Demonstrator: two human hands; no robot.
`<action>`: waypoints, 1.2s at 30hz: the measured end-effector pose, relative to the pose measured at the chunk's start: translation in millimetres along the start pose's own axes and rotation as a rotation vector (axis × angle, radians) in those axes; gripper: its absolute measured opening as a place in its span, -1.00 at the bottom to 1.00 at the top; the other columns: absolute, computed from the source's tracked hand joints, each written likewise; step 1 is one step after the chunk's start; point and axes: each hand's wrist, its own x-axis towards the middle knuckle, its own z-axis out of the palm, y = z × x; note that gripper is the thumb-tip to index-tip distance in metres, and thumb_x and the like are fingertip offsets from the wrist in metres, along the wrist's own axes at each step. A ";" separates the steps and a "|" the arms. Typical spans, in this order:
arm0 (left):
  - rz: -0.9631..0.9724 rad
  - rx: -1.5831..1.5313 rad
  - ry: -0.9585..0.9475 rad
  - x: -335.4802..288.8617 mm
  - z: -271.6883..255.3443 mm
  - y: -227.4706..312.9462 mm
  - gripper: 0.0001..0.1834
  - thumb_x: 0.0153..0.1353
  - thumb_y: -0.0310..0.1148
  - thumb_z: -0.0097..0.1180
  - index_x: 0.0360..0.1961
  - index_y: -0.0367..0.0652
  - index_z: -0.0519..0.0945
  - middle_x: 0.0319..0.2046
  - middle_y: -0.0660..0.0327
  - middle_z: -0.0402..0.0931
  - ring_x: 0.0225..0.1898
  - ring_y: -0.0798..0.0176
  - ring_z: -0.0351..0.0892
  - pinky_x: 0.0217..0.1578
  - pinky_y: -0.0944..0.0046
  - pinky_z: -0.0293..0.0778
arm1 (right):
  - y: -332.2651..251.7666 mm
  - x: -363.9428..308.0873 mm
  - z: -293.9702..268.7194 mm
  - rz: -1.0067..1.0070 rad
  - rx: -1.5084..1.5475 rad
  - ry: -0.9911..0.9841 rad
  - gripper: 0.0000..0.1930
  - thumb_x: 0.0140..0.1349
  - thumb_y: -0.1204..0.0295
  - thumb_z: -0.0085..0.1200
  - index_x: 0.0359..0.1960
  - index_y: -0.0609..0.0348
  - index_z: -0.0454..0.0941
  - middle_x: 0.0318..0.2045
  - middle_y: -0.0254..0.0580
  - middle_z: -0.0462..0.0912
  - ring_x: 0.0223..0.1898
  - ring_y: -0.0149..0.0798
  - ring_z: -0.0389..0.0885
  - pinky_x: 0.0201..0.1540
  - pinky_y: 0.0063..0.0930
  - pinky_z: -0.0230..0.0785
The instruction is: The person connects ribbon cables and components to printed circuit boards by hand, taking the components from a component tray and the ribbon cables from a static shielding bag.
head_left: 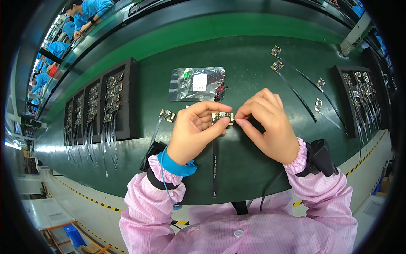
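My left hand [186, 133] holds a small circuit board [217, 115] between thumb and fingers, over the middle of the green table. A flat black ribbon cable [214, 169] runs from below this board toward the table's near edge. At the board's right end, my right hand [270, 125] has thumb and forefinger pinched together. Whatever lies between those fingertips is too small to make out. Another circuit board [167, 115] with a cable lies just left of my left hand. Beyond my hands rests a clear plastic bag [182, 88] with small red and black parts at its right end.
Black foam trays [132, 93] with rows of cabled boards stand at the left. A similar tray [339, 78] is at the right. Several loose cabled boards [277, 66] lie at the back right. A blue wrist strap [179, 168] circles my left wrist. People in blue [95, 8] work at the far left.
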 end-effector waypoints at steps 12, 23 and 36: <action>0.070 0.149 0.005 0.9 -0.1 -6.5 -0.78 0.10 -0.62 0.11 -0.18 -0.38 0.49 -0.31 0.20 0.52 -0.31 0.46 0.51 -0.30 0.49 0.48 | -1.2 0.0 1.5 0.016 0.015 -0.041 -0.86 -0.06 0.58 0.12 -0.45 0.16 0.44 -0.47 -0.31 0.46 -0.32 -0.21 0.39 -0.21 -0.38 0.15; 0.042 0.125 0.047 0.7 2.9 -8.0 -0.79 0.09 -0.62 0.12 -0.21 -0.39 0.50 -0.32 0.15 0.55 -0.31 0.42 0.55 -0.28 0.46 0.53 | 1.4 -3.2 6.5 0.072 0.083 -0.037 -0.89 -0.02 0.58 0.10 -0.45 0.16 0.43 -0.49 -0.31 0.45 -0.32 -0.22 0.39 -0.20 -0.37 0.14; 0.043 0.149 0.026 -0.2 0.2 -6.1 -0.81 0.09 -0.62 0.12 -0.23 -0.40 0.51 -0.31 0.14 0.55 -0.30 0.41 0.55 -0.27 0.46 0.53 | 0.5 -5.5 9.2 0.135 0.137 -0.035 -0.91 0.03 0.55 0.09 -0.43 0.16 0.45 -0.53 -0.31 0.43 -0.35 -0.26 0.39 -0.23 -0.41 0.14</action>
